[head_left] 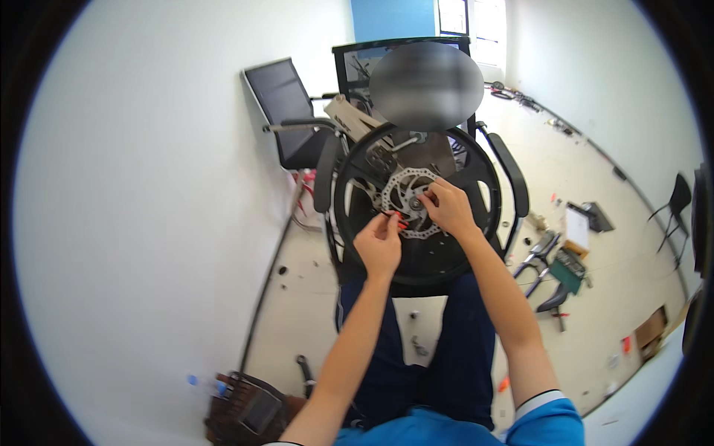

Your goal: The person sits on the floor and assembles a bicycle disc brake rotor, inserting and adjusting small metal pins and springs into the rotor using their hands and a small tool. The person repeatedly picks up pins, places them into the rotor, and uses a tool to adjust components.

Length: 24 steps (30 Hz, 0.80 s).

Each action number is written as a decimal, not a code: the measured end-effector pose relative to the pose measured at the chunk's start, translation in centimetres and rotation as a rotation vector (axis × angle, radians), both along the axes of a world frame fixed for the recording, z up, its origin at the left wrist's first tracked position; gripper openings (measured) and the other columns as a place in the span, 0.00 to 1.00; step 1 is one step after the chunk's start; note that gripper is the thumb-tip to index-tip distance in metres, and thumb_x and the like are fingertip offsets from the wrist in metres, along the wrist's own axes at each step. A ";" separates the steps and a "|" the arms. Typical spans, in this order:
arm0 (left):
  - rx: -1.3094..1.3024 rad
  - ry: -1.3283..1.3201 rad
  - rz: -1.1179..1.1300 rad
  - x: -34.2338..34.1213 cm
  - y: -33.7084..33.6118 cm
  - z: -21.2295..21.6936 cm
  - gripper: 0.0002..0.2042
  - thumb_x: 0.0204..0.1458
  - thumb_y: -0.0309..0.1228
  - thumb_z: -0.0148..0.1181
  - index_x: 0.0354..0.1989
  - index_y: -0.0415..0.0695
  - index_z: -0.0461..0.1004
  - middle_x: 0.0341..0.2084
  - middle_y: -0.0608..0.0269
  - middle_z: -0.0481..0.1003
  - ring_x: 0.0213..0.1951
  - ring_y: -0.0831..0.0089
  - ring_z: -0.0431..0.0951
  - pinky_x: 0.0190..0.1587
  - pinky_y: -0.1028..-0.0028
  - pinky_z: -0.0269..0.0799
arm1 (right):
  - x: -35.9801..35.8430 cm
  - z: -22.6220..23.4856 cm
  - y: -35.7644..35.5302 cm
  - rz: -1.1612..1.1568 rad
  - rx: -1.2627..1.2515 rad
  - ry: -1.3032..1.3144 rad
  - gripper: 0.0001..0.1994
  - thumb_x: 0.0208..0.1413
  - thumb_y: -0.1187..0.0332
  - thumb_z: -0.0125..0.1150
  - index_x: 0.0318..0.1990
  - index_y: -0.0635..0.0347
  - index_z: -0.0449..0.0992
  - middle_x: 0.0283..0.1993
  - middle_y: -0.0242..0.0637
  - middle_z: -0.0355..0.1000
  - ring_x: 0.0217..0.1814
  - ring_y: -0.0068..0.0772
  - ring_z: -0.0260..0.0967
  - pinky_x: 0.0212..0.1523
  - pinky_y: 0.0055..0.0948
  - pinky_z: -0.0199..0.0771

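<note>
A black spoked wheel (425,278) stands in front of me, tilted against an office chair and above my knees. A silver, perforated brake disc (401,181) lies at its centre. My left hand (379,244) pinches a small red item (400,218) at the disc's lower left edge; its exact kind is too small to tell. My right hand (451,209) has thumb and fingers pinched together beside the hub (415,202), right of the disc's middle. Whatever sits between those fingertips, if anything, is hidden.
Chair armrests (509,167) flank the wheel. A second mesh office chair (280,88) stands by the left wall. On the right floor lie a blue bike fork (529,273), a saddle (553,299) and a box (576,229). A brown bag (256,409) sits at lower left.
</note>
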<state>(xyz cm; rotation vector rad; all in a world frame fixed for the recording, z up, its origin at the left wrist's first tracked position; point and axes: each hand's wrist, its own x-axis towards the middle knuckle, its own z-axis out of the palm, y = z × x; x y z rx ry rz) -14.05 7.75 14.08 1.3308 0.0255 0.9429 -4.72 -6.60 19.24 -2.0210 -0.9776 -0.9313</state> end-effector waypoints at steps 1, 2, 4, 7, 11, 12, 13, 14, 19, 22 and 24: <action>-0.024 0.005 -0.017 -0.1 0.1 0.1 0.07 0.58 0.24 0.63 0.40 0.30 0.80 0.29 0.61 0.82 0.31 0.79 0.81 0.36 0.80 0.75 | 0.0 0.0 0.4 -0.011 0.007 -0.018 0.10 0.48 0.69 0.70 0.28 0.62 0.74 0.31 0.39 0.72 0.30 0.47 0.75 0.30 0.39 0.74; 0.011 0.011 -0.009 -0.3 0.3 0.2 0.07 0.58 0.23 0.62 0.40 0.31 0.80 0.29 0.61 0.82 0.31 0.80 0.81 0.36 0.80 0.75 | 0.0 -0.2 0.7 0.008 0.046 -0.022 0.09 0.49 0.70 0.70 0.27 0.63 0.74 0.30 0.39 0.71 0.29 0.46 0.75 0.30 0.36 0.74; 0.041 0.039 -0.019 -0.7 -0.2 0.5 0.07 0.59 0.23 0.62 0.41 0.32 0.80 0.31 0.61 0.82 0.32 0.79 0.81 0.37 0.80 0.76 | -0.4 -0.1 0.3 0.011 0.072 -0.001 0.06 0.50 0.72 0.68 0.30 0.63 0.77 0.31 0.39 0.72 0.30 0.45 0.76 0.32 0.35 0.75; 0.092 -0.008 0.004 -0.2 0.8 -0.4 0.07 0.59 0.24 0.62 0.41 0.33 0.80 0.32 0.61 0.81 0.33 0.79 0.81 0.37 0.79 0.78 | 0.0 -0.6 0.0 0.069 0.069 -0.104 0.04 0.50 0.73 0.67 0.33 0.62 0.80 0.33 0.40 0.73 0.34 0.46 0.76 0.35 0.36 0.76; 0.097 -0.005 0.045 -0.8 2.1 1.0 0.07 0.59 0.24 0.62 0.40 0.33 0.80 0.33 0.61 0.81 0.34 0.76 0.81 0.38 0.75 0.81 | 0.6 -0.9 0.1 0.140 0.076 -0.029 0.03 0.51 0.74 0.65 0.33 0.62 0.80 0.35 0.39 0.73 0.36 0.47 0.76 0.37 0.37 0.76; 0.108 0.003 0.066 -0.5 2.3 1.9 0.07 0.59 0.24 0.62 0.41 0.32 0.80 0.33 0.60 0.81 0.34 0.76 0.81 0.38 0.75 0.81 | 0.8 -0.6 0.1 0.121 0.081 -0.037 0.03 0.50 0.73 0.66 0.32 0.62 0.79 0.35 0.39 0.73 0.36 0.47 0.75 0.36 0.38 0.75; 0.106 0.019 0.086 -0.2 2.1 2.6 0.07 0.59 0.24 0.62 0.41 0.32 0.80 0.33 0.60 0.81 0.35 0.76 0.81 0.39 0.75 0.81 | 0.9 -0.4 0.0 0.102 0.072 -0.036 0.04 0.50 0.73 0.66 0.30 0.62 0.78 0.34 0.39 0.73 0.36 0.47 0.75 0.36 0.38 0.75; 0.119 -0.005 0.053 0.2 1.4 3.6 0.07 0.59 0.23 0.62 0.42 0.31 0.79 0.34 0.59 0.81 0.35 0.76 0.81 0.39 0.75 0.81 | 0.9 -0.6 -0.2 0.086 0.053 -0.028 0.05 0.50 0.73 0.67 0.29 0.63 0.77 0.34 0.39 0.73 0.36 0.48 0.75 0.36 0.38 0.74; 0.249 -0.117 -0.043 3.9 0.4 7.6 0.09 0.58 0.22 0.62 0.44 0.29 0.79 0.35 0.57 0.81 0.36 0.74 0.82 0.41 0.75 0.81 | 2.0 -0.9 -0.3 0.071 0.011 -0.102 0.09 0.48 0.70 0.72 0.27 0.62 0.75 0.31 0.37 0.72 0.27 0.41 0.74 0.27 0.34 0.72; 0.206 -0.152 -0.085 5.9 0.9 9.1 0.08 0.58 0.21 0.62 0.43 0.30 0.79 0.34 0.57 0.82 0.36 0.74 0.83 0.41 0.76 0.80 | 2.0 -0.7 -0.4 0.132 0.026 -0.055 0.09 0.46 0.70 0.74 0.28 0.61 0.77 0.30 0.35 0.71 0.23 0.35 0.72 0.24 0.30 0.71; 0.156 -0.165 -0.121 6.4 1.2 9.1 0.07 0.58 0.19 0.62 0.42 0.30 0.80 0.34 0.56 0.82 0.36 0.74 0.83 0.42 0.76 0.81 | 1.9 0.0 -0.8 0.201 0.045 0.000 0.08 0.45 0.73 0.74 0.31 0.61 0.79 0.29 0.32 0.71 0.20 0.27 0.69 0.22 0.26 0.68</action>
